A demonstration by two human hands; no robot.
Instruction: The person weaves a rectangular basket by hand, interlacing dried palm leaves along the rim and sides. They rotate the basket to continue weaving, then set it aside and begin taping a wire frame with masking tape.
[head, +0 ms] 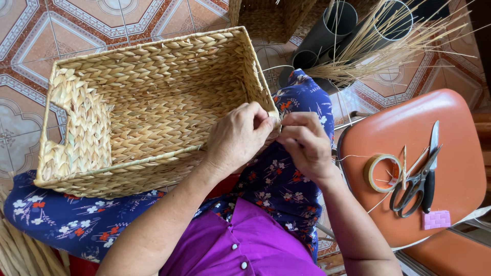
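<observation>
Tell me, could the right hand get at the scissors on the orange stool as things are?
Probably yes. The scissors lie open on the stool just beside the right hand, with nothing between them. That hand is pinching the basket corner, so it would have to let go first.

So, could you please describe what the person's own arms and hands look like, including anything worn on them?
Both forearms are bare, with no sleeves reaching them. The left hand and the right hand are bare too: no gloves, and no rings, watch or bracelets that I can see. The person wears a purple buttoned top.
</observation>
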